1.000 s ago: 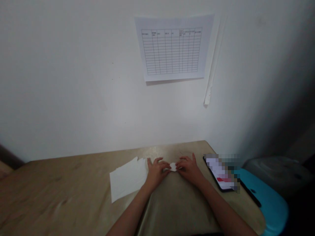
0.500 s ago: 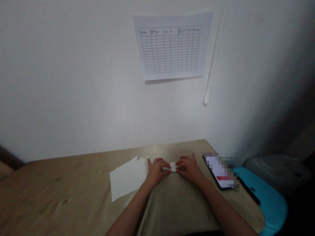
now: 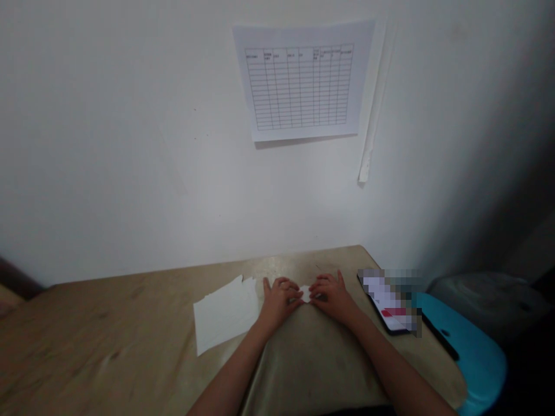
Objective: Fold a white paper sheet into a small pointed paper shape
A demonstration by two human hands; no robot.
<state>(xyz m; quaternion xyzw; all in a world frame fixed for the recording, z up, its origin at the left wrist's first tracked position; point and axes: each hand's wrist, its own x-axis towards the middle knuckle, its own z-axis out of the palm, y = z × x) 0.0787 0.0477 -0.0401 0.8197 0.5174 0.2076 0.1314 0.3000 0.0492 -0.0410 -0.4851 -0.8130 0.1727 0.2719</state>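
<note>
A small folded piece of white paper (image 3: 306, 294) lies on the table between my two hands. My left hand (image 3: 280, 299) grips its left side with thumb and fingertips, the little finger sticking out. From the other side, my right hand (image 3: 332, 296) holds the paper's right edge with its fingers bent and one finger raised. The fingers cover both ends of the piece, so only its middle shows. Just left of my left hand, a larger white sheet of paper (image 3: 225, 318) with a torn upper edge lies flat.
The brown table (image 3: 108, 335) stands against a white wall. A phone (image 3: 385, 309) with a lit, partly blurred screen lies right of my right arm. Beyond the table's right edge is a turquoise stool (image 3: 477, 352). A printed table sheet (image 3: 303, 86) hangs on the wall.
My left hand has shifted slightly to the right, its fingers now closer to the small piece of paper's middle. My right hand has hardly moved.
</note>
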